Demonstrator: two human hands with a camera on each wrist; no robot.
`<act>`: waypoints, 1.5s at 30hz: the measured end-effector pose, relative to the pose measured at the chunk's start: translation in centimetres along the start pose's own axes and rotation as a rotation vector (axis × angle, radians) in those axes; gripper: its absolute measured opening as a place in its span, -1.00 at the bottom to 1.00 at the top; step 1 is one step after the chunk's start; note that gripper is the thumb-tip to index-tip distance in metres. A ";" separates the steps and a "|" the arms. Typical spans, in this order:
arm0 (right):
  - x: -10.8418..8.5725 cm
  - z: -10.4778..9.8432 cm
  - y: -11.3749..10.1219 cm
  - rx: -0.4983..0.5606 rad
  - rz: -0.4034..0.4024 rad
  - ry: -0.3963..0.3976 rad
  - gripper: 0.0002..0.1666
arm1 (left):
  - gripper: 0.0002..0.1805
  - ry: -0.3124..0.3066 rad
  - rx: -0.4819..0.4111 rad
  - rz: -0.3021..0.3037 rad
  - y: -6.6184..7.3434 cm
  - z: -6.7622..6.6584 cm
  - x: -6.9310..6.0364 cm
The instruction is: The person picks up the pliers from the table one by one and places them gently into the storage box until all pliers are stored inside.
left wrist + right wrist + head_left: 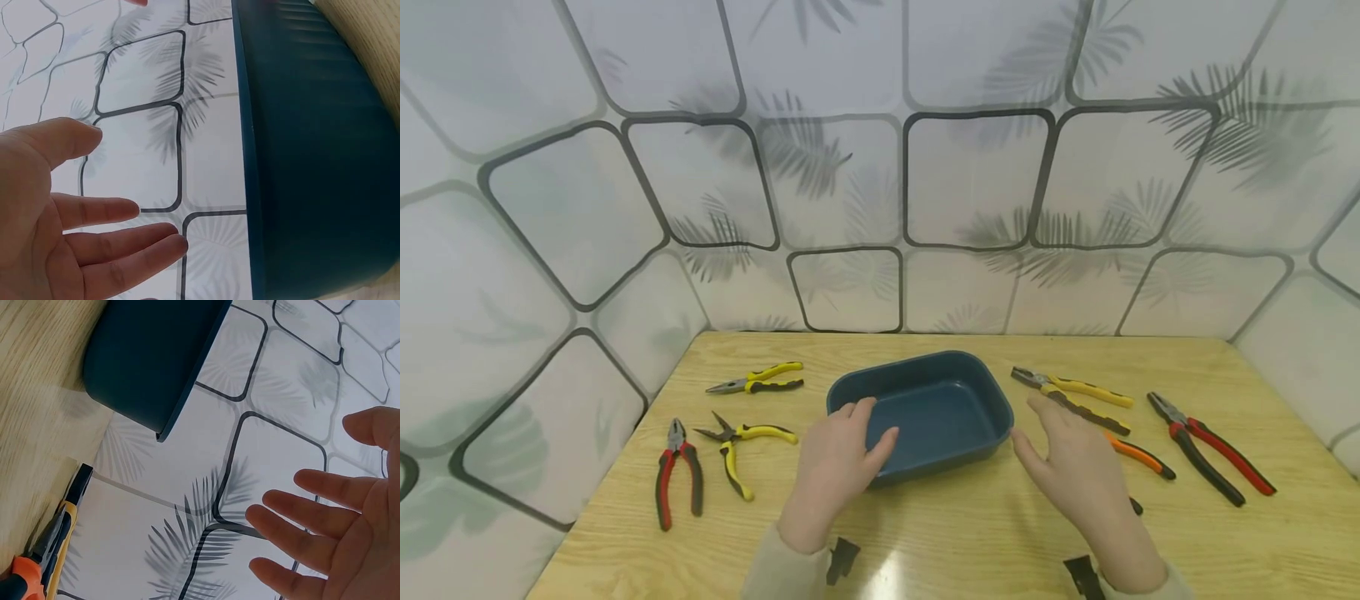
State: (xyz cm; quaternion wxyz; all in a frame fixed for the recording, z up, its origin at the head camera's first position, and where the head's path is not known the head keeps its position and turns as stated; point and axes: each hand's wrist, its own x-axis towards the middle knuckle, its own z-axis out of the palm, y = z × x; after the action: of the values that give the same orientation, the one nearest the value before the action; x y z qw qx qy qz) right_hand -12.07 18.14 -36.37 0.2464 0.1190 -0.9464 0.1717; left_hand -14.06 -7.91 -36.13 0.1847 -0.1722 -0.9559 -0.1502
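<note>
L hand & R hand, fingers loosely spread, empty, flanked blue bin nr mid back edge of desk. R hand partly hid orange-handled pliers; red-black pliers lay nr R edge.

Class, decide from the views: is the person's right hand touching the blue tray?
Apart. The right wrist view shows a strip of patterned wall between the right hand and the blue tray.

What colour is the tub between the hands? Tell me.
The tub is dark blue, clearest in the head view.
</note>
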 end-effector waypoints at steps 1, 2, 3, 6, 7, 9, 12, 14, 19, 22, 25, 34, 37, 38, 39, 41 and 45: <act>0.0 0.0 0.0 -0.001 0.005 -0.007 -0.47 | -0.48 -0.005 -0.003 -0.002 0.0 0.0 0.0; 0.0 -0.1 0.0 -0.002 0.010 -0.014 -0.47 | -0.49 -0.008 -0.005 -0.002 0.0 0.0 0.0; 0.0 -0.1 0.0 0.000 0.016 -0.023 -0.48 | -0.49 -0.008 -0.005 -0.002 0.0 0.0 0.0; 0.0 -0.2 -0.1 0.000 0.026 -0.041 -0.48 | -0.50 -0.005 -0.012 -0.003 -0.1 0.1 -0.1; 0.0 -0.2 -0.1 0.000 0.028 -0.046 -0.48 | -0.50 -0.006 -0.017 -0.006 -0.1 0.1 -0.1; 0.0 -0.2 -0.1 0.002 0.035 -0.058 -0.48 | -0.50 -0.010 -0.019 -0.017 -0.1 0.1 -0.1; 0.1 -0.2 -0.1 0.007 0.052 -0.072 -0.48 | -0.50 -0.028 -0.024 -0.042 -0.2 0.0 -0.1; 0.1 -0.2 -0.1 0.009 0.063 -0.081 -0.48 | -0.49 -0.041 -0.021 -0.060 -0.2 -0.1 -0.1; 0.1 -0.2 -0.2 0.010 0.073 -0.086 -0.48 | -0.49 -0.058 -0.024 -0.080 -0.4 -0.2 -0.1; 0.1 -0.2 -0.3 0.012 0.083 -0.094 -0.48 | -0.49 -0.060 -0.031 -0.086 -0.5 -0.1 0.0; 0.1 -0.1 -0.3 0.013 0.088 -0.100 -0.47 | -0.49 -0.066 -0.035 -0.097 -0.6 -0.1 0.0; 0.1 -0.1 -0.4 0.020 0.097 -0.119 -0.47 | -0.47 -0.093 -0.029 -0.108 -0.9 0.1 0.0; 0.1 -0.2 -0.4 0.019 0.085 -0.100 -0.48 | -0.48 -0.095 -0.029 -0.109 -0.8 0.1 0.0; 0.1 -0.2 -0.4 0.018 0.084 -0.096 -0.48 | -0.48 -0.092 -0.032 -0.109 -0.8 0.1 0.0; 0.1 -0.2 -0.3 0.017 0.083 -0.094 -0.49 | -0.48 -0.088 -0.034 -0.110 -0.8 0.1 0.0; 0.1 -0.2 -0.3 0.019 0.087 -0.098 -0.49 | -0.49 -0.084 -0.039 -0.113 -0.9 0.1 0.1; 0.2 -0.3 -0.1 0.026 0.107 -0.124 -0.48 | -0.49 -0.079 -0.040 -0.106 -0.9 0.2 0.2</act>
State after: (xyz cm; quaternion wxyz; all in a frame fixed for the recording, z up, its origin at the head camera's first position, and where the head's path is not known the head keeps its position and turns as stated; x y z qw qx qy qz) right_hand -12.07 18.12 -35.99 0.1762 0.0818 -0.9625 0.1894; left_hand -14.61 -8.61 -36.41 0.1350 -0.1306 -0.9671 -0.1717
